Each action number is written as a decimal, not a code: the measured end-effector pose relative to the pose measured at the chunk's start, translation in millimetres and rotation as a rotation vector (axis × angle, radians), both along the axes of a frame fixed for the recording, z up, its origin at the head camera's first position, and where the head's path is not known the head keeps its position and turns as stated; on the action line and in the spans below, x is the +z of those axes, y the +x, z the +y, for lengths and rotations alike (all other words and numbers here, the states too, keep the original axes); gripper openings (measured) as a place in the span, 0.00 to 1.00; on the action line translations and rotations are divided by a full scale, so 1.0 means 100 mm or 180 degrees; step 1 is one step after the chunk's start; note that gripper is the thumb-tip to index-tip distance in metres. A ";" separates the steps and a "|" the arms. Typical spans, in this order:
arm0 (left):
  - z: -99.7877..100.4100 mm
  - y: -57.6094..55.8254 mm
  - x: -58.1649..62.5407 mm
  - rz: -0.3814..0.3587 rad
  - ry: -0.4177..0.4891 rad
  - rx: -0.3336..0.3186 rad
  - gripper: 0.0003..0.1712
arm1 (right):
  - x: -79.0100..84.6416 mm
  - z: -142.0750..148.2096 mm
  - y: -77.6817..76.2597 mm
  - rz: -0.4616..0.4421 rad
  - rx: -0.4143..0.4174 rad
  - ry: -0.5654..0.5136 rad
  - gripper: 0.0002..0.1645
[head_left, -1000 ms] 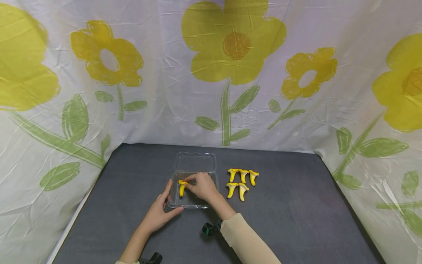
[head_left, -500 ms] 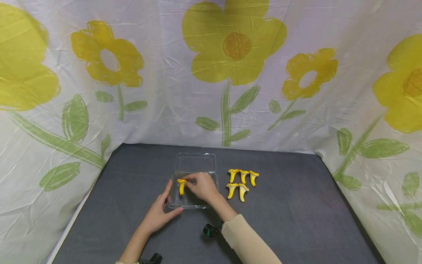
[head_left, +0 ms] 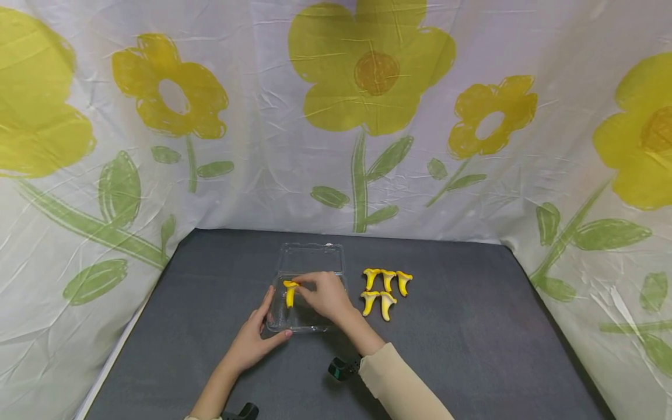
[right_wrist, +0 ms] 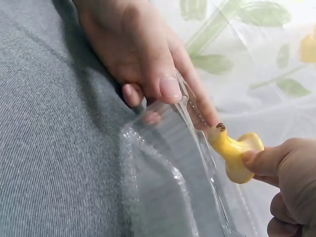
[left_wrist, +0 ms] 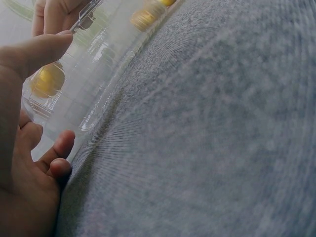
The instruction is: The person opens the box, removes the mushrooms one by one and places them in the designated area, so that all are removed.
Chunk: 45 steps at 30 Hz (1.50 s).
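My right hand [head_left: 328, 297] pinches a yellow chanterelle mushroom [head_left: 290, 295] between thumb and fingers. The mushroom hangs over the left part of a clear plastic clamshell container [head_left: 310, 330], its stem pointing toward me. In the right wrist view the pinched chanterelle [right_wrist: 234, 153] shows a dark stem tip beside the rim. My left hand [head_left: 249, 345] holds the container's near left corner, thumb on the front rim and fingers along the left side. The left wrist view shows yellow blurred through the clear wall.
Several more chanterelles [head_left: 387, 298] lie in two rows on the dark grey tabletop [head_left: 472, 332], right of the container. The container's lid [head_left: 312, 258] lies folded back, away from me. A white curtain with yellow flowers [head_left: 377, 73] surrounds the table.
The right hand has shifted the pinched chanterelle slightly away from me over the container. The left hand and the mushrooms on the table have stayed put.
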<state>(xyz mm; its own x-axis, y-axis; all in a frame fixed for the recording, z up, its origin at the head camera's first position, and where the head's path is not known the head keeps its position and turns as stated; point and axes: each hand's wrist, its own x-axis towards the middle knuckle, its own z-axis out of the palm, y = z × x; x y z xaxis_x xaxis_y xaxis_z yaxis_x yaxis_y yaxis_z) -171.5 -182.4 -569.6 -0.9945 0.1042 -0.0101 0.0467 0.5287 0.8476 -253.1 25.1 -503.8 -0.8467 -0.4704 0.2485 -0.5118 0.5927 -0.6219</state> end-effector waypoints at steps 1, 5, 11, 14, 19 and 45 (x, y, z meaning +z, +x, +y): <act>0.00 0.00 0.00 0.0004 0.0008 0.0003 0.64 | 0.00 0.02 0.01 0.0005 -0.0011 -0.0016 0.12; 0.00 0.01 0.00 0.0023 0.0013 0.0016 0.64 | -0.01 0.13 0.04 0.0066 -0.0080 -0.0163 0.12; 0.02 0.01 -0.01 0.0026 -0.0027 0.0037 0.65 | -0.02 0.34 0.07 0.0250 -0.0203 -0.0289 0.11; 0.02 0.01 -0.02 0.0047 -0.0023 0.0057 0.65 | -0.01 0.46 0.09 0.0231 -0.0268 -0.0365 0.11; 0.02 0.01 -0.03 0.0115 0.0010 0.0040 0.65 | 0.01 0.67 0.14 0.0097 -0.0391 -0.0592 0.13; 0.00 0.02 -0.05 0.0177 -0.0017 -0.0005 0.65 | -0.32 2.03 0.39 0.0544 -0.1295 -0.0478 0.14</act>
